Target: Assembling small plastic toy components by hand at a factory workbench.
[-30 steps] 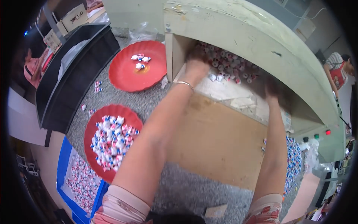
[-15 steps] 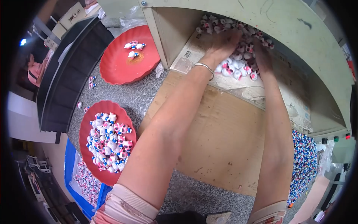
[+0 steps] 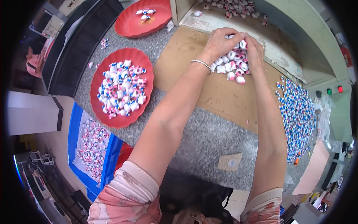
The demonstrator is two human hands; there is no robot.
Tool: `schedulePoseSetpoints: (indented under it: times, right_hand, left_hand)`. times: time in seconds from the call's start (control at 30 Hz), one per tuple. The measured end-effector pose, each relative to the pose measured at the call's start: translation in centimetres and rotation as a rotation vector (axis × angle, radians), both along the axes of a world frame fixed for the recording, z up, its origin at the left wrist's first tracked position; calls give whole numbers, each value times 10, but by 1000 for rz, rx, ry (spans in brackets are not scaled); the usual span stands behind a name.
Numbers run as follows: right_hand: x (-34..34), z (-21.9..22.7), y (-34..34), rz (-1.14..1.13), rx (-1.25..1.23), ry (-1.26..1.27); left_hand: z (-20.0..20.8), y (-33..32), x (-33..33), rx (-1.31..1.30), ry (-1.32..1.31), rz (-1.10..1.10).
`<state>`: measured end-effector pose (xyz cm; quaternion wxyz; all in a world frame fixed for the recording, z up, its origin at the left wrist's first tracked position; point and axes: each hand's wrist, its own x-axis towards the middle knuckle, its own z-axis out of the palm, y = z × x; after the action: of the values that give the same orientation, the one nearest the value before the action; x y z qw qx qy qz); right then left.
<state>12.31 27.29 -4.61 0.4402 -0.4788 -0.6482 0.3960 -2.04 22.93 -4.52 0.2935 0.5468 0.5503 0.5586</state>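
On the near side of a pale green hood, my left hand [image 3: 219, 44] and my right hand [image 3: 255, 53] curl round a heap of small white-and-pink figure heads [image 3: 232, 66]. Their fingertips come together at the far side of the heap. The pieces lie on a brown cardboard sheet [image 3: 209, 87] between my palms, and some spill toward me. A silver bangle circles my left wrist. More heads [image 3: 238, 8] are piled farther back inside the hood [image 3: 317, 56].
At left, a red scalloped bowl [image 3: 97, 87] holds many assembled figures; another red bowl [image 3: 125, 30] behind it holds several. A blue crate [image 3: 72, 127] of figures stands lower left. Blue-and-white pieces [image 3: 298, 115] heap at right. A person [image 3: 34, 62] sits far left.
Both hands have come back toward me out of the hood, dragging part of the pile onto the cardboard. The camera view has shifted, so the bowls appear higher or farther right.
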Motion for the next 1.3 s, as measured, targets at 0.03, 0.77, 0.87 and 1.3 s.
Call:
schedulePoseSetpoints:
  times: [0.03, 0.77, 0.87, 1.3]
  right_hand:
    - [5, -3, -9, 2, -8, -39]
    - [183, 7, -134, -129, 670, -882]
    - [238, 2, -143, -193, 584, -1130]
    - [259, 27, -268, -70, 365, -785]
  left_hand:
    - [1, -9, 1, -28, 24, -37]
    - [-1, -122, 17, 166, 317, -61]
    - [-5, -120, 15, 167, 231, 39]
    - [19, -209, 1, 322, 284, 335]
